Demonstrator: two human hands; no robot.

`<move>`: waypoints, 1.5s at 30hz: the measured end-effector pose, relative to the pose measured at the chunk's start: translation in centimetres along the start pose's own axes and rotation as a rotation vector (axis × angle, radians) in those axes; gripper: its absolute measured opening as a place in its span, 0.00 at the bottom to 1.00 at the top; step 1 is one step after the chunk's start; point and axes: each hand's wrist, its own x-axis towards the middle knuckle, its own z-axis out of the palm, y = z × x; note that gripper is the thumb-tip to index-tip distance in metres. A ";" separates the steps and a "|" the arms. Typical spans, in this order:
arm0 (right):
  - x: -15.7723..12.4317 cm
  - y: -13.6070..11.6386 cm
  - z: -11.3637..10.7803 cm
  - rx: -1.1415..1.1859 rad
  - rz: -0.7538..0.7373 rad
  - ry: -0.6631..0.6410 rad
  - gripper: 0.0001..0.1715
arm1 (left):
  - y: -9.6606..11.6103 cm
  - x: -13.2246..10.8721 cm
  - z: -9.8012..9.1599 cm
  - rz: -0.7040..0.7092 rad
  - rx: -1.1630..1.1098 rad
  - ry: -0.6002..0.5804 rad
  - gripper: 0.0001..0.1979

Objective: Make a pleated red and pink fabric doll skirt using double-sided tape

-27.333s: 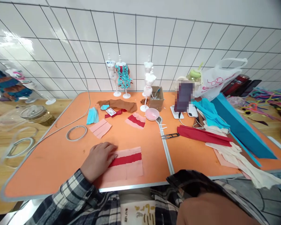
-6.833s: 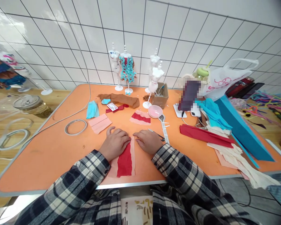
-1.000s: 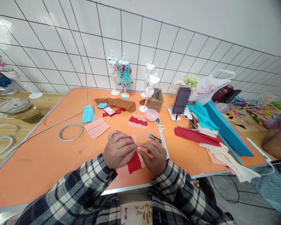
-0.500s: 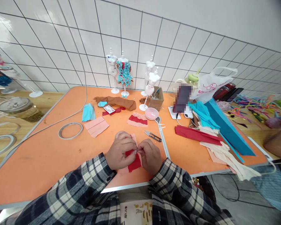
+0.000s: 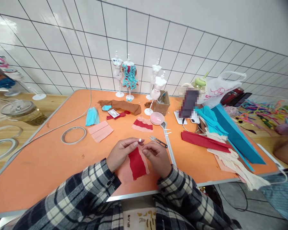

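Observation:
A piece of pink cloth with a red band across it (image 5: 138,166) hangs between my hands near the table's front edge. My left hand (image 5: 121,155) is closed, its thumb over the cloth's upper edge. At its fingertips shows a small white scrap (image 5: 140,140), perhaps tape or paper. My right hand (image 5: 158,156) is pinched beside the cloth's upper right corner; what its fingers hold, if anything, is too small to make out. Just beyond the right hand lie thread snips (image 5: 158,141). A similar red and pink cloth piece (image 5: 142,124) lies farther back.
Several small dress forms (image 5: 156,91) stand along the wall beside a cardboard box (image 5: 162,103). A pink bowl (image 5: 157,118) is mid-table, and a tape roll (image 5: 74,135) lies left. Red fabric (image 5: 205,141) and a blurred phone (image 5: 189,103) are right. Another person's arm (image 5: 286,145) shows at far right.
My hands have moved slightly apart, and my left hand has turned, baring the white scrap at its fingertips. More of the red band shows. The view has shifted slightly.

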 end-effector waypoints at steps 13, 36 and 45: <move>0.4 0.2 -1.2 -0.131 -0.102 0.184 0.27 | -0.4 0.0 -0.1 0.135 0.216 0.077 0.21; 1.4 1.5 1.1 -0.353 -0.158 0.275 0.12 | 0.0 -0.1 0.1 0.229 0.631 0.033 0.12; 0.5 0.8 1.6 -0.427 -0.274 0.260 0.06 | 0.4 -0.2 -0.1 0.230 0.685 0.153 0.11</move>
